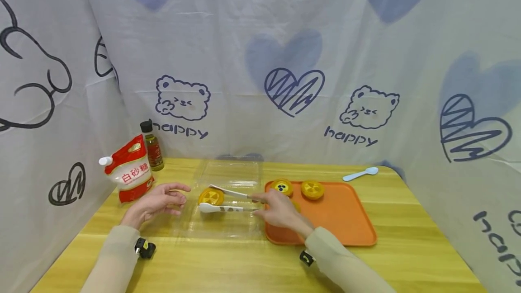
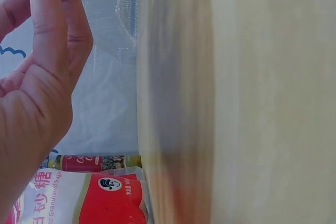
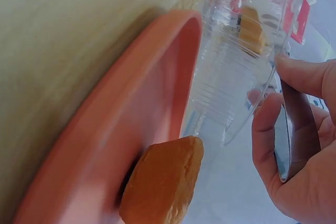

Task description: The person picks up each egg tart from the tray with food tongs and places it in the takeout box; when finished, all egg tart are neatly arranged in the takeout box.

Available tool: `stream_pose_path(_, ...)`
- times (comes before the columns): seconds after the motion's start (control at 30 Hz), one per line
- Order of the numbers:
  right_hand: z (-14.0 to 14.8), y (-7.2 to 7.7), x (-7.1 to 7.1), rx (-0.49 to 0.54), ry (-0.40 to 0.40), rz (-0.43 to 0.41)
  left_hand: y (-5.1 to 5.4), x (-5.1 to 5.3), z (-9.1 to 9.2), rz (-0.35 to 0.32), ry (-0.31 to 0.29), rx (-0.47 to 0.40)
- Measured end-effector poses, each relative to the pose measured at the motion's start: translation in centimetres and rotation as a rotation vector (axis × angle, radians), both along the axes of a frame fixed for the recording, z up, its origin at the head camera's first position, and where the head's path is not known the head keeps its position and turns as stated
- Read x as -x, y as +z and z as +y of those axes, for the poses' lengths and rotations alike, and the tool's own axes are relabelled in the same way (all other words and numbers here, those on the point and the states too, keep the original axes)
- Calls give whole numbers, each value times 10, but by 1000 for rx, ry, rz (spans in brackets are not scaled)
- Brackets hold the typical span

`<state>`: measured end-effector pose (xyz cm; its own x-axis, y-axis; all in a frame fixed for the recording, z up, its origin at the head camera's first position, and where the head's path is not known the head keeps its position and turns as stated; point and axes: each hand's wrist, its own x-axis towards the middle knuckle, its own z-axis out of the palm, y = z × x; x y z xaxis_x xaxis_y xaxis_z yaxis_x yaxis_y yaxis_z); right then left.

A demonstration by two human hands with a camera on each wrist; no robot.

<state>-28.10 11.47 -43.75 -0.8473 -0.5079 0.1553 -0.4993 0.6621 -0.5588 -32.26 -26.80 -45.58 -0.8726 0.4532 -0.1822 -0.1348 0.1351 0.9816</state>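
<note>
My right hand point(image 1: 281, 209) holds a pair of tongs point(image 1: 228, 209) with white tips and metal arms. Those tips stand on either side of a round yellow tart point(image 1: 211, 196) inside a clear plastic box point(image 1: 244, 227). In the right wrist view the thumb and fingers wrap the bent metal end of the tongs point(image 3: 302, 129), and the tart point(image 3: 252, 31) shows through the box wall. To the left of the box, my left hand point(image 1: 160, 202) hovers with loosely bent fingers and nothing in them. Whether the tart touches the box floor is unclear.
Right of the box lies an orange tray point(image 1: 338, 220) bearing several tarts, among them one with a fruit-slice top point(image 1: 312, 189) and one with dark dots point(image 1: 282, 187). A sugar bag point(image 1: 132, 171) and an oil bottle point(image 1: 153, 148) stand back left. A pale blue spoon point(image 1: 361, 174) lies back right.
</note>
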Motion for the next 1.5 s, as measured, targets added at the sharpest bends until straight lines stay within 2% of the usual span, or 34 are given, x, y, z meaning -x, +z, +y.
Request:
stream_pose_path(0.2, -7, -1, 4, -60, 1, 68, 1, -2, -1, -10, 4, 2)
stream_pose_path(0.33, -10, 1, 7, -86, -14, 61, 0, -2, -1, -10, 2, -1)
stream_pose_path(0.57, -17, 2, 11, -135, 15, 68, -1, -2, -1, -6, -8, -11)
stream_pose_path(1.03, -27, 1, 17, -116, 22, -6, 0, -2, -5, 0, 5, 8)
stream_pose_path(1.5, -18, 9, 18, -131, 20, -15, 2, -1, -2, -1, -7, 5)
